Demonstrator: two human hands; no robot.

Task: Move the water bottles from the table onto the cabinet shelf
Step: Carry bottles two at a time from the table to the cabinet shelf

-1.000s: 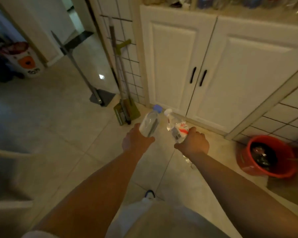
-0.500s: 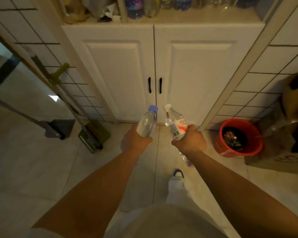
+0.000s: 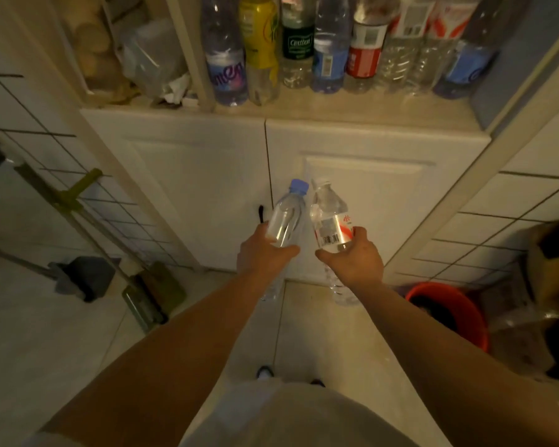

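A white cabinet (image 3: 362, 201) with two panelled doors and a dark handle (image 3: 260, 213) is set between walls of white tiles (image 3: 510, 201) with dark grout. The floor (image 3: 46, 343) is laid in pale tiles. A long-handled dustpan (image 3: 84, 277) and a green-handled broom (image 3: 155, 291) are leaned at the left wall. A red bucket (image 3: 449, 314) is placed at the right. Dim, warm light is cast throughout.

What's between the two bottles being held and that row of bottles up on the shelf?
In the head view, only the closed white cabinet doors and the bare front strip of shelf; nothing blocks the way.
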